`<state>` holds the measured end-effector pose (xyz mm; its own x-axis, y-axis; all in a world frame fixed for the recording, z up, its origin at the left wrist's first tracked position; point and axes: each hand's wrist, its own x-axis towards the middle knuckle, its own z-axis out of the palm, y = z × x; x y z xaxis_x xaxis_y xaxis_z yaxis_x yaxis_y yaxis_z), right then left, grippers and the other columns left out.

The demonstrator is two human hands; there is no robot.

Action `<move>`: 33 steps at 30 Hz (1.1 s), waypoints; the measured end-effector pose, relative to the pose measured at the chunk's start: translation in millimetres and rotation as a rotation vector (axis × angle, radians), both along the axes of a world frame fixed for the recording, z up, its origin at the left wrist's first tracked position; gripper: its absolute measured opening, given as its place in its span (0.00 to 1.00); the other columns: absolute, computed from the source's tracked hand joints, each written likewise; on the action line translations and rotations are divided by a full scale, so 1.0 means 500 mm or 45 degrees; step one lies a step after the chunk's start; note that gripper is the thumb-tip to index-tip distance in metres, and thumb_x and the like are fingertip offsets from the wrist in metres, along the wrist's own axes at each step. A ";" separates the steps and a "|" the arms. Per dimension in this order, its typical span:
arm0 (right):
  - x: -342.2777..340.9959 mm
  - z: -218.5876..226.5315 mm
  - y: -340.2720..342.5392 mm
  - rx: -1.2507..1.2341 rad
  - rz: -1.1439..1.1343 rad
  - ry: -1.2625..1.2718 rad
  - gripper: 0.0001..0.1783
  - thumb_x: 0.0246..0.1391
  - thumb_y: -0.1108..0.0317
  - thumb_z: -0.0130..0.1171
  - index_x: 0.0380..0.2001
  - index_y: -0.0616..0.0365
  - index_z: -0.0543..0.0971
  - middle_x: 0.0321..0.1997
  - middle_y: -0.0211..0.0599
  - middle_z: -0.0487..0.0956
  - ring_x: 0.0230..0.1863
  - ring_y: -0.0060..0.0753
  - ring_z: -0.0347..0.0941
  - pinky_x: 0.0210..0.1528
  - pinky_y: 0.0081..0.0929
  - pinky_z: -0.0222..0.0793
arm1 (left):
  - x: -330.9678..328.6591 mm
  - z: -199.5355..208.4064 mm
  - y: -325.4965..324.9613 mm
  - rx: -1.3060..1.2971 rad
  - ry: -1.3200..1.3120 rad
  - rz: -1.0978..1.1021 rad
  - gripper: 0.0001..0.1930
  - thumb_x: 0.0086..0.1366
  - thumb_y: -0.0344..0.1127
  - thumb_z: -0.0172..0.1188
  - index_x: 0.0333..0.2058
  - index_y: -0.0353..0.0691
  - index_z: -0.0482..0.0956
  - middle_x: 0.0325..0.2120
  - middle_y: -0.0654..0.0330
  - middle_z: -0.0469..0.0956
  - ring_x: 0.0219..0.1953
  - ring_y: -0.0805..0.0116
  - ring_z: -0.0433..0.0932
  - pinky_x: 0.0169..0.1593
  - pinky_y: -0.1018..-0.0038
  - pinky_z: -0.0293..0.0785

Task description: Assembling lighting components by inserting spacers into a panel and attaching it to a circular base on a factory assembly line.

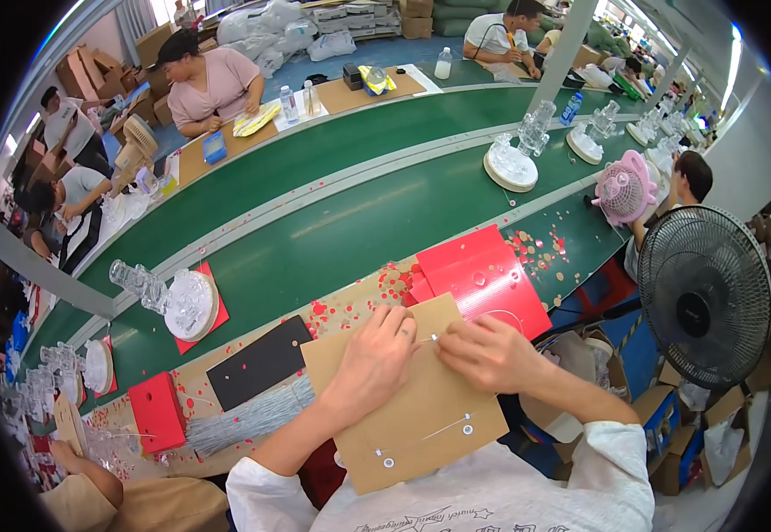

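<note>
Green belt [350,213] runs across the room, clear ornaments [192,304] on round bases along it, co-workers on the far side, black fan [705,297] at right.

Head view, only one: brown board [412,390] sits tilted over the lap, just in front of the shirt. Lower wire [428,435] spans its near end, with two white rings [468,430] beside the wire's ends.

Left hand [375,359]: fingers curled in, lying on the board near its far edge. Can't tell if it grips wire or just steadies.

Right hand [483,355]: thumb and fingers pinched together at a small white tab [434,338], nearly closed; looks to have the wire. Thin wire [508,314] arcs off past the knuckles over the red sheets [483,279].

To do it well, I'd say: pin the board with the left palm so it can't swivel, pinch close to the tab, pull slack evenly, no kinks. Keep the span as flat as the lower one. Don't overpull; card would likely crease or tear at the hole, if there is one. Can't see under the fingers.

Wire bundle [252,417] and black sheet [261,362] lie left of the board, within reach. Loose discs [394,282] litter the bench; keep them off the work.
</note>
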<state>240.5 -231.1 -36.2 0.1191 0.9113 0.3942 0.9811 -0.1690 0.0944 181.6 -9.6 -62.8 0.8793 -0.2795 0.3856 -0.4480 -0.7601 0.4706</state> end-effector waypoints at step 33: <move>-0.013 -0.069 0.133 0.440 0.071 0.634 0.21 0.40 0.75 0.62 0.43 0.55 0.85 0.28 0.29 0.75 0.29 0.30 0.75 0.30 0.28 0.74 | -0.132 -0.047 0.056 -1.430 0.237 0.501 0.44 0.52 0.25 0.57 0.70 0.31 0.54 0.71 0.50 0.55 0.73 0.58 0.54 0.73 0.63 0.49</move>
